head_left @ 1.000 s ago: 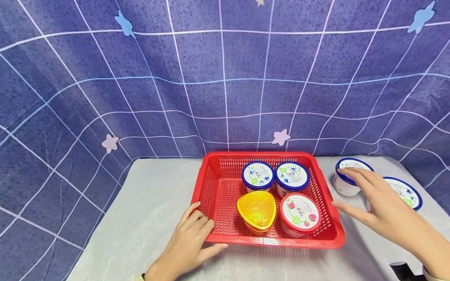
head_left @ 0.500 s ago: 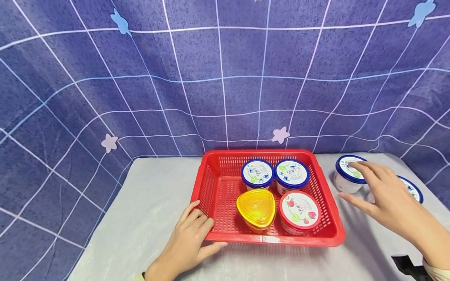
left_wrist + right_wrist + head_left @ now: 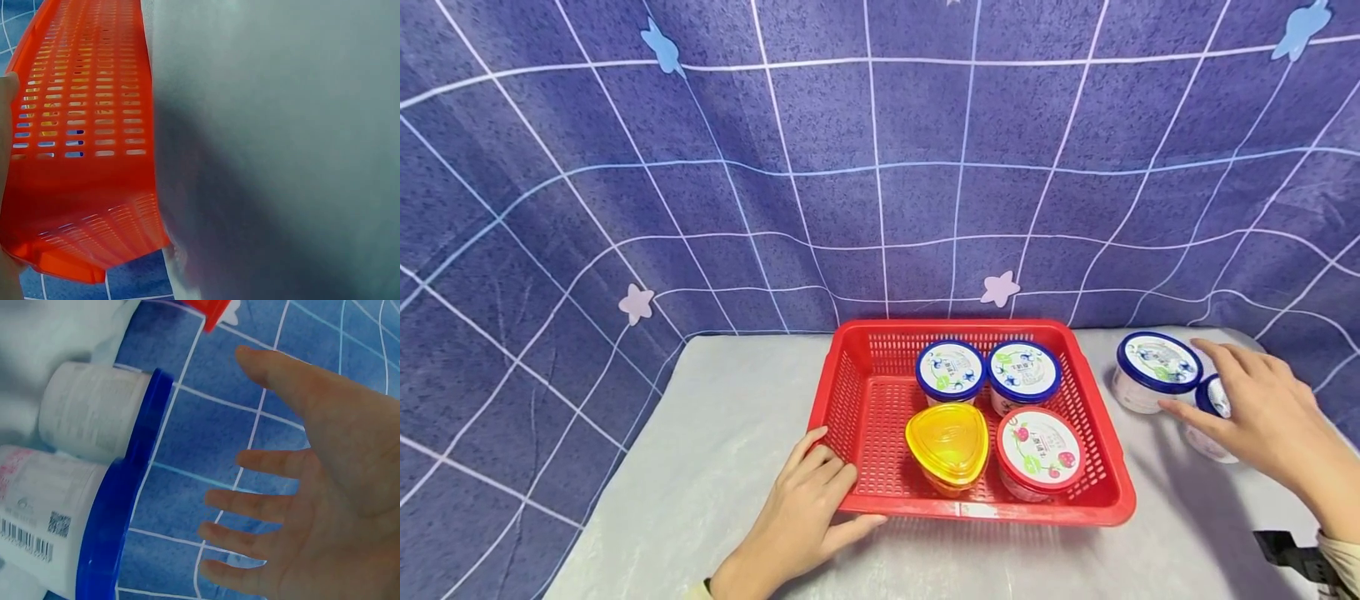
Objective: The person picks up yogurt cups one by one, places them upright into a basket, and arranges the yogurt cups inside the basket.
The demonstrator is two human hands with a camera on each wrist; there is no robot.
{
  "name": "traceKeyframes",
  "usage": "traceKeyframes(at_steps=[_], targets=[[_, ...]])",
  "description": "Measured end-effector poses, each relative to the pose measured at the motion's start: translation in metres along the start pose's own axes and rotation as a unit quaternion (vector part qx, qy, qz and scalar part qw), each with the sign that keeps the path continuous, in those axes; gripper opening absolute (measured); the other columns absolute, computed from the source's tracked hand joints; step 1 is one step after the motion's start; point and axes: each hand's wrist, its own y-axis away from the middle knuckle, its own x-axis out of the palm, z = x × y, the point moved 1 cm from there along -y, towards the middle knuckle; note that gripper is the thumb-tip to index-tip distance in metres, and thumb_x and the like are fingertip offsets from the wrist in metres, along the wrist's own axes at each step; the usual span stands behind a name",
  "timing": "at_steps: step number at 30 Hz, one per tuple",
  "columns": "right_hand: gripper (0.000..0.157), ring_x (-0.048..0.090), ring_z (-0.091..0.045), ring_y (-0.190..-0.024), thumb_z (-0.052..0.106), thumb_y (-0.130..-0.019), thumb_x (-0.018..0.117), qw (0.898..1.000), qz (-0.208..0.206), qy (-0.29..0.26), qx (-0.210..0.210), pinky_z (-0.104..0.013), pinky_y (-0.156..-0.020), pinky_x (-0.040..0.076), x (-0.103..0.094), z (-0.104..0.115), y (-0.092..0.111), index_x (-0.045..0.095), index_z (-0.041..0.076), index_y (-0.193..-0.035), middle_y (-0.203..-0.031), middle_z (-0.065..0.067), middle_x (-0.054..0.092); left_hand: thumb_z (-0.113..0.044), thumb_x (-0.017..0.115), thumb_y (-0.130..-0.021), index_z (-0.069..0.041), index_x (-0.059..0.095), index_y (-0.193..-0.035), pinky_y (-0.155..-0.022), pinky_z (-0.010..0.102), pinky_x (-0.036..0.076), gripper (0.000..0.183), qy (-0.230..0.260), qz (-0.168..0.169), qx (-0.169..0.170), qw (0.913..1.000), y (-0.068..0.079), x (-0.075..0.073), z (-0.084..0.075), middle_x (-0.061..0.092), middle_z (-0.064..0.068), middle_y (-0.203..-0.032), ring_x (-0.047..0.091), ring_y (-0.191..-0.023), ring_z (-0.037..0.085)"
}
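Observation:
My left hand [image 3: 805, 508] holds the front left corner of a red plastic basket [image 3: 910, 510], fingers over the rim and thumb along the front. In the left wrist view, the basket's slotted side [image 3: 87, 106] stands beside that hand. To the right of the basket, my right hand [image 3: 1266, 408] hovers with fingers spread over a blue-lidded tub [image 3: 1213, 446], partly hiding it. Another blue-lidded tub [image 3: 1157, 365] stands just left of it. In the right wrist view, the palm and straight fingers face both tubs with a gap between, the nearer tub [image 3: 47, 519] showing a barcode.
Inside the basket are two blue-lidded tubs [image 3: 950, 371], a red-lidded tub [image 3: 1041, 450] and a yellow triangular-lidded container [image 3: 949, 446]. A pale cloth [image 3: 730, 417] covers the table. Behind it hangs a blue grid-patterned curtain [image 3: 917, 200].
My right hand has shifted right, from over the left blue-lidded tub to over the right one, uncovering the first lid. The left hand and basket stay put.

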Motion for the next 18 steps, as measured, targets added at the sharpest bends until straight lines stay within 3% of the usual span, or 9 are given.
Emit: traceKeyframes(at_steps=[4, 18], targets=[[0.085, 0.039, -0.066, -0.109, 0.048, -0.075, 0.082, 0.999, 0.031, 0.011, 0.039, -0.080, -0.077, 0.032, 0.001, -0.009, 0.001, 0.046, 0.000, -0.135, -0.131, -0.036, 0.047, -0.059, 0.071, -0.082, -0.016, 0.061, -0.085, -0.115, 0.049, 0.030, 0.044, 0.007, -0.005, 0.001, 1.0000, 0.000, 0.001, 0.001, 0.057, -0.007, -0.077, 0.053, -0.086, 0.014], [0.089, 0.028, -0.070, -0.114, 0.054, -0.081, 0.075, 0.991, 0.084, 0.011, 0.101, -0.081, -0.078, 0.026, 0.008, -0.034, 0.006, 0.039, -0.002, -0.139, -0.134, -0.043, 0.037, -0.059, 0.068, -0.085, -0.014, 0.061, -0.084, -0.113, 0.050, 0.032, 0.046, 0.007, -0.027, 0.015, 0.9995, 0.000, 0.001, 0.001, 0.057, -0.006, -0.076, 0.053, -0.083, 0.014]])
